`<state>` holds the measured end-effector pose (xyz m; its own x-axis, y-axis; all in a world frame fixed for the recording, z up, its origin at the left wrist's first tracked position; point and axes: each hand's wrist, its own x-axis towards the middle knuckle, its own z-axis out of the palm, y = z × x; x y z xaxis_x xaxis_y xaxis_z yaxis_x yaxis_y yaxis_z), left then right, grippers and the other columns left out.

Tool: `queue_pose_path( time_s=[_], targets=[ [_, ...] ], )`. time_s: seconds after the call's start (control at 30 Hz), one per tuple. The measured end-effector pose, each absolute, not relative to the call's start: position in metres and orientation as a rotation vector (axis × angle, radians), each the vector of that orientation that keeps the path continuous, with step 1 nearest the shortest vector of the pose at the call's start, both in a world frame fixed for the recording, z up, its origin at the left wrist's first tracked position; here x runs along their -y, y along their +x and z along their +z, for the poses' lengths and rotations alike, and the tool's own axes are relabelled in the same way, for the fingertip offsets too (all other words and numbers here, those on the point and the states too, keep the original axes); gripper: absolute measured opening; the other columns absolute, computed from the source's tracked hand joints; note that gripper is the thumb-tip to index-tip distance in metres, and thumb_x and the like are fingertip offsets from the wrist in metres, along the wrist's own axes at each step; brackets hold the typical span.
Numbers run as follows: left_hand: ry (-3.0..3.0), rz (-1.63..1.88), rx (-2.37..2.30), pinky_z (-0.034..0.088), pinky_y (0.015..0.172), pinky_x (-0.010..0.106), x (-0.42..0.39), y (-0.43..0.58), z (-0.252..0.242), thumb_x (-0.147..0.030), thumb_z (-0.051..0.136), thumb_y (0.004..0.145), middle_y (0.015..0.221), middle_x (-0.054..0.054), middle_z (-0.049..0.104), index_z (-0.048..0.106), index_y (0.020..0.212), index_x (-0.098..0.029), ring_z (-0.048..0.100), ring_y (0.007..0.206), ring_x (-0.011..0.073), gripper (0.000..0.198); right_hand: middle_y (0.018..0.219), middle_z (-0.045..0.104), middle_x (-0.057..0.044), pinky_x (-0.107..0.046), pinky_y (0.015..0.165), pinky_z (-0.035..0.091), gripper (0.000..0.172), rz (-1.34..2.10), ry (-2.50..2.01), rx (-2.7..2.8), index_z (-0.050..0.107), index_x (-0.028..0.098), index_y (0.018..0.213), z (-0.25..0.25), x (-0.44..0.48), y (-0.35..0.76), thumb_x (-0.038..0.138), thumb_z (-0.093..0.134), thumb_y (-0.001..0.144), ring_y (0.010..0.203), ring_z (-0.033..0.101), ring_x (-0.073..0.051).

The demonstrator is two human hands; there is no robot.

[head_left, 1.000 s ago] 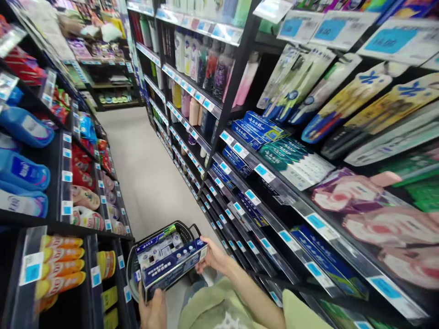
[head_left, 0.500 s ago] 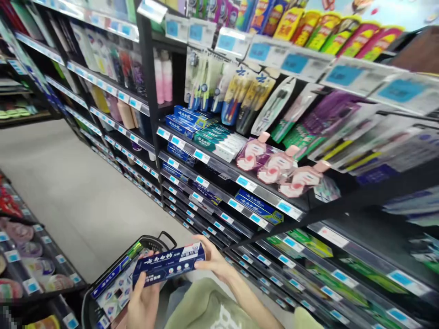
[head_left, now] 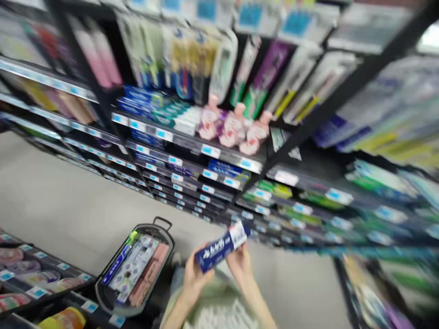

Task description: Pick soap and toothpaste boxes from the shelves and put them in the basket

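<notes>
I hold a long dark blue toothpaste box (head_left: 221, 246) with white lettering in both hands, low in the middle of the view. My left hand (head_left: 194, 278) grips its lower left end. My right hand (head_left: 242, 265) grips the white-labelled right end, which is tilted up. The picture is smeared by motion. A dark shopping basket (head_left: 161, 228) sits on the floor to the left of my hands, filled with more boxed goods.
Black shelves (head_left: 192, 146) with blue price tags run across the view, stocked with toothpaste boxes, toothbrush packs and pink pouches (head_left: 233, 128). A lower shelf (head_left: 34, 278) stands at the bottom left. Grey floor (head_left: 68, 210) lies between them.
The view has swung right along the shelves. The blue box has lifted away from the basket toward the middle and tilted up at its right end. Both hands still grip it.
</notes>
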<state>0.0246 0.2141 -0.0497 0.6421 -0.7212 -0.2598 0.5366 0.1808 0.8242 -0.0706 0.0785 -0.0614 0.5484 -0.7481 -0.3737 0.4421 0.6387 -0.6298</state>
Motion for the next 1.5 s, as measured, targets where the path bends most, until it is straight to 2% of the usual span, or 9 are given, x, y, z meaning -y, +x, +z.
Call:
queue_pose_path(
  time_s=[0.17,0.33,0.47,0.67,0.83,1.1,1.2,1.33,1.5],
  targets=[
    [1.030,-1.178,0.656,0.037,0.118,0.051,-0.200,0.035,-0.046,-0.029,0.093,0.058,0.150,0.019,0.052,0.059,0.136,-0.018,0.046,0.141,0.0391,0.086,0.111,0.076,-0.001,-0.037,0.097,0.054,0.062,-0.855,-0.333,-0.667,0.070,0.031,0.118,-0.035,-0.064,-0.076,0.075,0.071,0.073,0.102,0.069,-0.021],
    [0.905,-1.374,0.730,0.049,0.106,0.045,-0.212,0.050,-0.038,-0.037,0.085,0.075,0.160,0.017,0.037,0.039,0.152,-0.025,0.053,0.133,0.0342,0.091,0.094,0.076,-0.002,-0.034,0.078,0.059,0.056,-0.665,-0.344,-0.664,0.068,0.031,0.121,-0.033,-0.075,-0.056,0.073,0.056,0.086,0.082,0.071,-0.020],
    [1.093,-1.358,0.558,0.051,0.102,0.043,-0.229,0.064,-0.043,-0.042,0.071,0.088,0.148,0.016,0.051,0.046,0.145,-0.024,0.064,0.115,0.0259,0.064,0.087,0.077,-0.008,-0.040,0.073,0.060,0.059,-0.435,-0.383,-0.672,0.070,0.024,0.116,-0.042,-0.093,-0.034,0.073,0.059,0.084,0.084,0.073,-0.026],
    [1.204,-1.437,0.537,0.053,0.095,0.039,-0.246,0.100,-0.054,-0.042,0.076,0.083,0.126,0.014,0.064,0.043,0.145,-0.021,0.066,0.108,0.0248,0.073,0.090,0.079,-0.008,-0.032,0.070,0.060,0.057,-0.423,-0.237,-0.674,0.071,0.017,0.117,-0.062,-0.111,-0.002,0.066,0.057,0.091,0.075,0.073,-0.021],
    [1.285,-1.464,0.700,0.051,0.098,0.040,-0.245,0.122,-0.057,-0.033,0.077,0.080,0.131,0.015,0.062,0.037,0.149,-0.021,0.062,0.117,0.0273,0.080,0.096,0.080,-0.007,-0.030,0.070,0.060,0.055,-0.530,-0.220,-0.690,0.069,0.016,0.124,-0.064,-0.112,0.013,0.061,0.055,0.094,0.071,0.072,-0.018],
    [1.543,-1.160,1.096,0.044,0.109,0.043,-0.229,0.132,-0.059,-0.005,0.072,0.061,0.141,0.012,0.058,0.042,0.150,-0.022,0.056,0.126,0.0304,0.095,0.130,0.071,-0.005,-0.040,0.093,0.056,0.050,-0.737,-0.364,-0.749,0.071,0.024,0.120,-0.051,-0.112,0.009,0.061,0.066,0.086,0.110,0.069,-0.027],
    [1.541,-1.075,1.163,0.048,0.105,0.040,-0.233,0.145,-0.065,0.000,0.065,0.057,0.137,0.009,0.062,0.049,0.147,-0.025,0.060,0.122,0.0290,0.095,0.115,0.076,-0.006,-0.040,0.086,0.056,0.049,-0.721,-0.548,-0.815,0.075,0.025,0.109,-0.051,-0.106,-0.010,0.063,0.075,0.077,0.100,0.069,-0.027],
    [1.568,-1.007,1.252,0.047,0.107,0.041,-0.247,0.171,-0.078,-0.001,0.061,0.058,0.140,0.008,0.062,0.053,0.146,-0.028,0.060,0.123,0.0295,0.093,0.101,0.075,-0.006,-0.035,0.072,0.054,0.042,-0.528,-0.976,-0.871,0.072,0.025,0.106,-0.053,-0.094,-0.037,0.044,0.086,0.072,0.087,0.067,-0.023],
    [1.663,-1.044,1.509,0.041,0.114,0.050,-0.270,0.194,-0.092,-0.004,0.062,0.059,0.145,0.005,0.060,0.052,0.146,-0.038,0.056,0.129,0.0332,0.095,0.098,0.074,-0.003,-0.032,0.071,0.052,0.056,-0.070,-1.562,-0.764,0.069,0.025,0.113,-0.050,-0.090,-0.037,0.030,0.089,0.061,0.081,0.066,-0.022]
  ],
)
